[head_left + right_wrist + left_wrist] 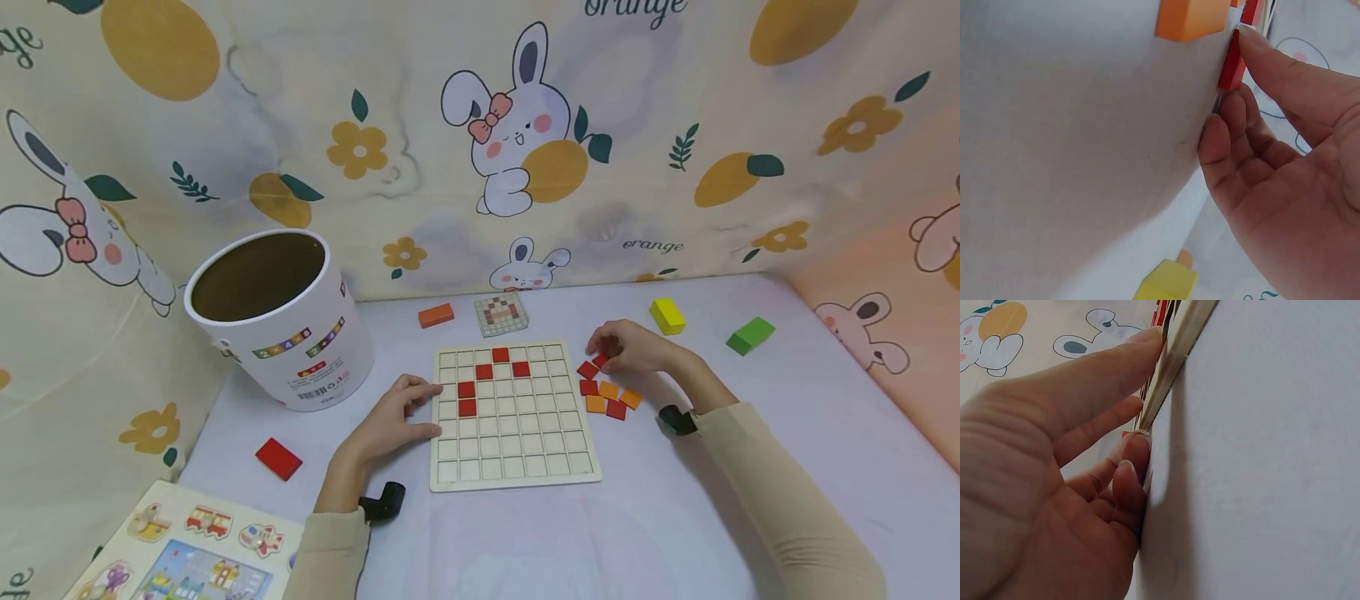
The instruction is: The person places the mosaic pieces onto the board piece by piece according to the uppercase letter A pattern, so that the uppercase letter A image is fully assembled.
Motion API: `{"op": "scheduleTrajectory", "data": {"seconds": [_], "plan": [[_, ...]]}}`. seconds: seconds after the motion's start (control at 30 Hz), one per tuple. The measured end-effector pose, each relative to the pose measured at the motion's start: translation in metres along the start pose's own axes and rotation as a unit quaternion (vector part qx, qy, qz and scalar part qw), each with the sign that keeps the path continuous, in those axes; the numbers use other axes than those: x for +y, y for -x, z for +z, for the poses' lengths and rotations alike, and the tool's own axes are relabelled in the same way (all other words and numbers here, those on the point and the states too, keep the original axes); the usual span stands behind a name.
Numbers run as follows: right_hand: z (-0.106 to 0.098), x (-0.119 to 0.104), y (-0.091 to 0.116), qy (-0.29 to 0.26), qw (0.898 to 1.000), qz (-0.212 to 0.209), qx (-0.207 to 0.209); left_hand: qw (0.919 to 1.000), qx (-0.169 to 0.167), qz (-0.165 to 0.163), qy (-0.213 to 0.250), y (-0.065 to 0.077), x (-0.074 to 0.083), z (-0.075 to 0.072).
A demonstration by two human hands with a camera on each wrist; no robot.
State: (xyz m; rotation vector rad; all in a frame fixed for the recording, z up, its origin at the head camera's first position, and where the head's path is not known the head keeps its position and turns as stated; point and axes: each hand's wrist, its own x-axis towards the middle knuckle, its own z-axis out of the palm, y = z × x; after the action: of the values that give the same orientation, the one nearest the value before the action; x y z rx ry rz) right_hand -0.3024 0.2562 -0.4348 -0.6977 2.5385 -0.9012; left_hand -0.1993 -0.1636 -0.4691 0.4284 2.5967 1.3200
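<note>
A pale square grid board (521, 450) lies on the white table, with several red tiles (484, 372) set in its upper-left cells. My left hand (386, 425) rests at the board's left side, thumb and fingertips touching the edge. To the right of the board lies a loose group of red and orange tiles (609, 390). Over the top of that group, my right hand (637, 346) pinches a red tile (1230, 62) between thumb and fingers. In the right wrist view the tile is close to the tabletop. A small pattern card (501, 314) sits behind the board.
A large white bucket (307, 358) stands at the back left. Around the table are an orange block (436, 315), a yellow block (667, 317), a green block (750, 336) and a red block (279, 459). A picture board (180, 521) lies at the front left.
</note>
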Motion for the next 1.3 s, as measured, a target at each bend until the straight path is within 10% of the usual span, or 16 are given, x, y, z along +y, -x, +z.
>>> {"op": "scheduleTrajectory", "data": {"seconds": [0.5, 0.83, 1.3], "plan": [[0.003, -0.018, 0.010, 0.014, 0.999, 0.025, 0.023, 0.9999, -0.005, -0.004, 0.010, -0.001, 0.001, 0.001], [0.080, -0.106, -0.010, -0.047, 0.988, -0.143, -0.028, 0.9999, -0.008, -0.007, 0.013, 0.000, 0.002, 0.004], [0.130, -0.158, -0.045, 0.022, 0.988, -0.146, -0.046, 0.9999, -0.007, -0.008, 0.012, 0.001, 0.002, -0.001]]}}
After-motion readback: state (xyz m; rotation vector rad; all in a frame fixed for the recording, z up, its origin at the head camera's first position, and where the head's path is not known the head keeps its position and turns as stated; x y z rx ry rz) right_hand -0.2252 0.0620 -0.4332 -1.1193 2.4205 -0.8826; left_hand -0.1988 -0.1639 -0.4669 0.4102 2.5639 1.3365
